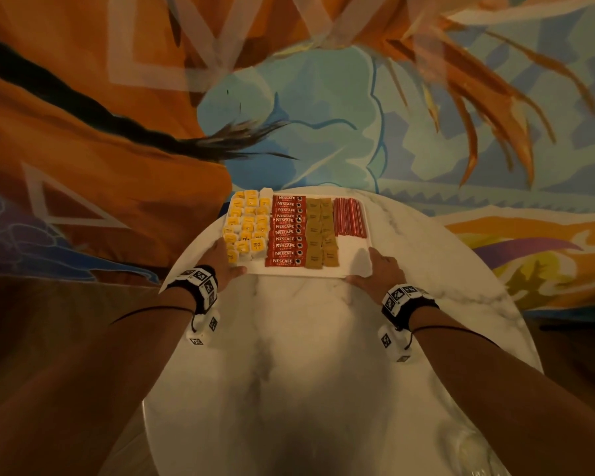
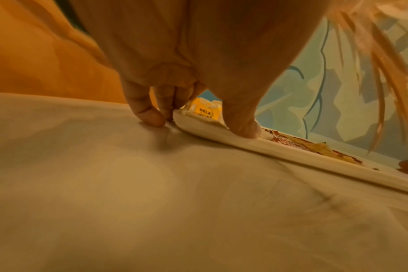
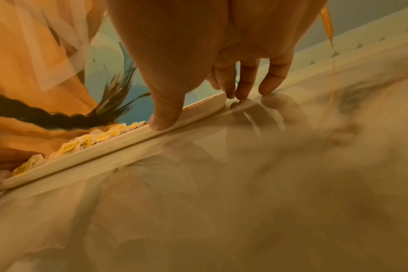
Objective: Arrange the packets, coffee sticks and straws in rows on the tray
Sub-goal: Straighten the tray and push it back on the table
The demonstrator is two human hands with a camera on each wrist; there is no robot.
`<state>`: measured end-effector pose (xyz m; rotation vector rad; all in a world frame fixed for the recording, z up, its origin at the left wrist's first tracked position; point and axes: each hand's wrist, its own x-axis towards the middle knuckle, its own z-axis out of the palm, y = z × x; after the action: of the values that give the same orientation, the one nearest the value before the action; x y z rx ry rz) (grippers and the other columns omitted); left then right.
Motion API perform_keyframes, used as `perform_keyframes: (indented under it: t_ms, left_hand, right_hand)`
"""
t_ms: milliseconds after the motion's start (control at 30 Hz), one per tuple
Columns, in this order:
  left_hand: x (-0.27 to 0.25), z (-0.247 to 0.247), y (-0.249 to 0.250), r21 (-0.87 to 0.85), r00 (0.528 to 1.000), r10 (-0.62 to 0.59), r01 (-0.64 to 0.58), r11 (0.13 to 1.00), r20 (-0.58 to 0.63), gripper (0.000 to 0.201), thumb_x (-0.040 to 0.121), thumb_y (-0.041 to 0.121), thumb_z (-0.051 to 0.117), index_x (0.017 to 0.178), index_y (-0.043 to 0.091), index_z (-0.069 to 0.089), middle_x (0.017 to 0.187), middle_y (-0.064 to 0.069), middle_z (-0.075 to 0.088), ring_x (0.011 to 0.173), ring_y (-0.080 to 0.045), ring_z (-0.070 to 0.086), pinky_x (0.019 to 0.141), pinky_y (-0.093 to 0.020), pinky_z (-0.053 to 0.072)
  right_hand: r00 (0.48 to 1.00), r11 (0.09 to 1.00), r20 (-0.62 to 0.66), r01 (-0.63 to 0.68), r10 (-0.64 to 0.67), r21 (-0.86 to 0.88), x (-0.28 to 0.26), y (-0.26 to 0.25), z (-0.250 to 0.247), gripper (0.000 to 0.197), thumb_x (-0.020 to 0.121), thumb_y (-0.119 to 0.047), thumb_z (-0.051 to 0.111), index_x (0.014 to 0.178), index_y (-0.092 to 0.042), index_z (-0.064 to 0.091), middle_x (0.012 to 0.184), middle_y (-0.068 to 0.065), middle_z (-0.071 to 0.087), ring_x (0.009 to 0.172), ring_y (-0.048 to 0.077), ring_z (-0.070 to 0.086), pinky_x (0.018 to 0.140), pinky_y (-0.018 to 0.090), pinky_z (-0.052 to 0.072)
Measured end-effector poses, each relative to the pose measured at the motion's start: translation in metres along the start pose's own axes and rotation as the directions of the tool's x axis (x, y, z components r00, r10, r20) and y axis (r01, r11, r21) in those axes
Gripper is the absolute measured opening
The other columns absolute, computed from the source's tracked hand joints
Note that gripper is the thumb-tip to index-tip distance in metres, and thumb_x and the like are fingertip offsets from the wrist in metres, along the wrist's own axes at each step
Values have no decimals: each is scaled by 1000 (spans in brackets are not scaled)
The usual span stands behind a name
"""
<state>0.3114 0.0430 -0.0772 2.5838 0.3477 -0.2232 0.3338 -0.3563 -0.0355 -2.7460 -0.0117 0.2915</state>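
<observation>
left hand (image 1: 225,261): fingers pinch tray (image 1: 354,250) near-left corner
yellow packets (image 1: 246,223): far left, loosely piled
coffee sticks (image 1: 287,231): neat column
brown packets (image 1: 320,231): right of those
straws (image 1: 349,216): far right
right hand (image 1: 378,271): fingers hold near-right corner
surface (image 1: 323,338): glossy
risk: tilt slides rows together

Both forearms reach forward; the left hand (image 1: 225,261) and right hand (image 1: 378,271) each grip a near corner, thumbs on top, fingers curled below.

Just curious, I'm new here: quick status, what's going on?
Left hand and right hand grip the white tray's near corners. Tea packets, Nescafe sticks, brown sachets, red straws in rows. Nothing blocking.
</observation>
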Motion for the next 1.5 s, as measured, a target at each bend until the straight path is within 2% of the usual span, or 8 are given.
perform_keyframes:
  t_ms: [300, 433, 533, 700, 900, 1067, 1133, 1500]
  left_hand:
    - [3, -5, 1, 7, 1000, -14, 14, 1000, -2, 109, 72, 54, 79, 155, 19, 17, 155, -8, 40, 135, -32, 47, 109, -47, 42]
    - [16, 6, -16, 12, 999, 41, -41, 999, -16, 125, 54, 81, 67, 154, 28, 16, 154, -1, 40, 135, -27, 47, 109, -48, 42]
    - [22, 12, -24, 22, 998, 49, -49, 999, -28, 133, 46, 89, 63, 154, 30, 14, 156, 0, 37, 137, -27, 45, 111, -48, 41]
    - [2, -5, -2, 47, 1000, 2, -2, 999, -10, 116, 67, 54, 84, 153, 11, 20, 156, -12, 37, 139, -33, 41, 113, -46, 36]
    - [-4, -13, -6, 8, 999, -33, 33, 999, 17, 114, 66, 52, 86, 151, 10, 23, 154, -12, 40, 137, -34, 43, 111, -49, 39]
    - [-13, -17, -1, -11, 1000, -24, 23, 1000, -4, 83, 71, 37, 86, 136, 12, 40, 139, -12, 54, 123, -33, 55, 100, -45, 47]
    - [-14, -16, 0, -7, 1000, -25, 25, 1000, -8, 77, 76, 32, 84, 136, 11, 40, 139, -14, 54, 123, -34, 54, 99, -43, 45]
    - [-29, -24, 9, -28, 999, -41, 41, 999, -5, 75, 80, 31, 80, 140, 9, 40, 142, -16, 51, 125, -34, 52, 101, -41, 41]
  right_hand:
    - [1000, 1000, 2, -1, 1, 4, 9, -1, 3, 90, 53, -84, 56, 126, -32, 44, 122, 6, 63, 112, 33, 58, 91, 49, 51]
    - [1000, 1000, 7, 4, -4, 2, 11, 0, 4, 91, 54, -84, 56, 127, -30, 44, 121, 6, 64, 109, 33, 60, 90, 48, 53]
    - [1000, 1000, 1, 4, -4, 8, 7, -2, 2, 85, 56, -81, 60, 123, -30, 47, 116, 5, 66, 104, 32, 62, 87, 47, 54]
    - [1000, 1000, -1, 2, -2, 11, 5, -4, -2, 73, 68, -66, 73, 120, -20, 50, 111, 10, 68, 98, 34, 65, 79, 39, 53]
    - [1000, 999, 8, 7, -7, 39, 5, 3, -2, 59, 76, -55, 74, 118, -22, 51, 107, 6, 69, 94, 32, 65, 73, 34, 46]
    - [1000, 1000, 5, 17, -17, 24, 2, 5, 0, 49, 82, -48, 71, 119, -22, 54, 107, 5, 69, 96, 31, 65, 76, 34, 48]
    - [1000, 1000, -5, 25, -25, 5, 2, 5, 1, 46, 83, -47, 70, 117, -21, 53, 106, 6, 69, 96, 31, 65, 74, 32, 44]
    - [998, 996, 58, 24, -19, -83, 5, -2, -4, 64, 84, -53, 66, 132, -14, 48, 128, 10, 62, 114, 33, 60, 91, 38, 48]
